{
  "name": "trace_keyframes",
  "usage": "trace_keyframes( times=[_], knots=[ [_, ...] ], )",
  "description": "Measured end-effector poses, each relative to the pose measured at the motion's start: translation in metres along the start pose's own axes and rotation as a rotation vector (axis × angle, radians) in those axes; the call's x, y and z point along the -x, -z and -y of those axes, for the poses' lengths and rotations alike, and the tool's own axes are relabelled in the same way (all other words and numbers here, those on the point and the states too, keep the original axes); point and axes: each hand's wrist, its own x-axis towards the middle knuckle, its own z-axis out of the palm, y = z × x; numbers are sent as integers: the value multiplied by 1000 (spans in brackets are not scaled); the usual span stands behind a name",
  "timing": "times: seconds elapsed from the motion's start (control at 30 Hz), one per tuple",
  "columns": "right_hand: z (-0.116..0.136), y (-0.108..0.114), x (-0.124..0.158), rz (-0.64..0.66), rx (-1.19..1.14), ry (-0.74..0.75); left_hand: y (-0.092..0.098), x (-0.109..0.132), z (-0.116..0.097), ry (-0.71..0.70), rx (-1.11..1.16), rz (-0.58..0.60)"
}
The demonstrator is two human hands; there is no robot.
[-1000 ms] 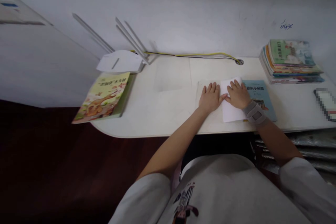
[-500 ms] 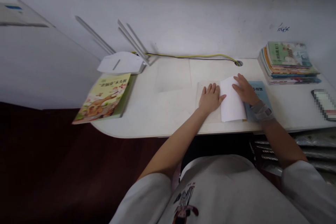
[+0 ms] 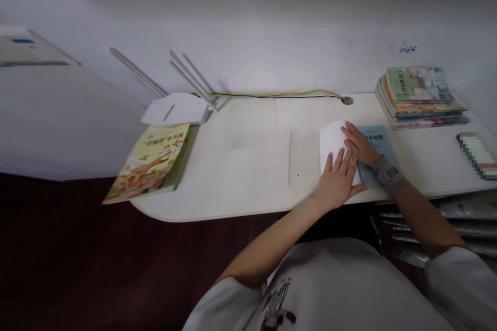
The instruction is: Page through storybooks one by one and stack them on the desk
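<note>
A blue-covered book (image 3: 376, 137) lies at the front of the white desk, partly under my right hand and wrist. A white sheet or flap (image 3: 331, 137) covers its left side. My left hand (image 3: 339, 178) rests on the white sheet with its fingers spread, thumb toward the blue cover. Just above it, my right hand (image 3: 359, 144) lies open over the sheet's right edge, its fingertips near the top. The two hands are close together and partly overlap. Left of the sheet is a clear, flat plastic piece (image 3: 303, 158) on the desk.
A white router (image 3: 174, 108) with antennas stands at the back left, beside a yellow-green book (image 3: 149, 160) overhanging the desk (image 3: 233, 181). Cables run to a hole (image 3: 347, 100). At the right are stacked books (image 3: 423, 98) and a blurred phone (image 3: 479, 155).
My left hand has moved right, off the clear plastic and onto the white sheet. My right hand has shifted slightly down the sheet. The camera view has tilted a little.
</note>
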Motion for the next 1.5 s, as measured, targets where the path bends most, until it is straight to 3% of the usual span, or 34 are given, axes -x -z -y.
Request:
trace_keyframes(
  times=[0.17, 0.5, 1.5],
  knots=[
    [0, 1, 0, -1, 13, 0, -5, 3, 1, -10, 0, 59],
    [3, 2, 1, -5, 12, -18, -18, 8, -2, -26, -31, 14],
    [7, 1, 2, 75, 128, 75, -18, 15, 6, -4, -64, 87]
  ],
)
